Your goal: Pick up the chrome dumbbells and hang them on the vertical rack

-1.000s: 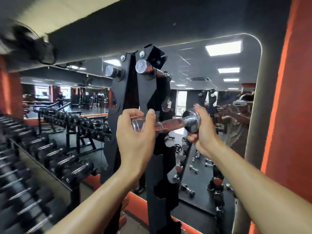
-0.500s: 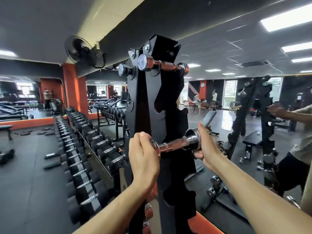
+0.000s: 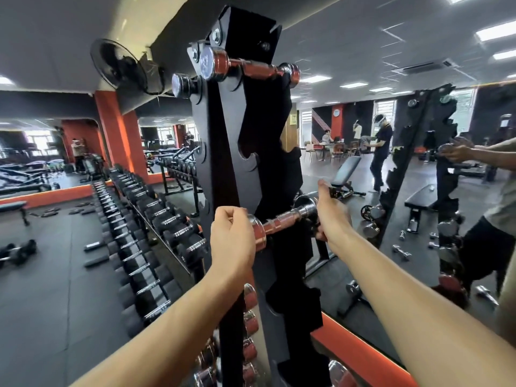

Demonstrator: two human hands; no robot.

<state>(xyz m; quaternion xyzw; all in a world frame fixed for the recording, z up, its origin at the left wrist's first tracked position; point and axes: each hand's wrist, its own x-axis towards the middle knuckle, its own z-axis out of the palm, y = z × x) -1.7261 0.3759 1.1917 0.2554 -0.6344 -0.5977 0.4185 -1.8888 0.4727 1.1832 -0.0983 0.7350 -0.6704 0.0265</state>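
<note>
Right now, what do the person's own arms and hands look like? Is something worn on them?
Both forearms are bare up to the bottom edge of the picture: no sleeve shows. The left hand and the right hand wear no gloves. No watch, bracelet or ring shows on either wrist or on the fingers that are in view.

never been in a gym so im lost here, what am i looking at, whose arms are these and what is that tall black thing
The camera sits on a person's head, so these are that person's own bare arms. The left hand and right hand each grip one end of a chrome dumbbell, holding it level against the vertical rack, a black post with notches for hanging dumbbells. One chrome dumbbell already hangs at the top. Left of it runs a long row of black dumbbells; to the right is a wall mirror.
</note>
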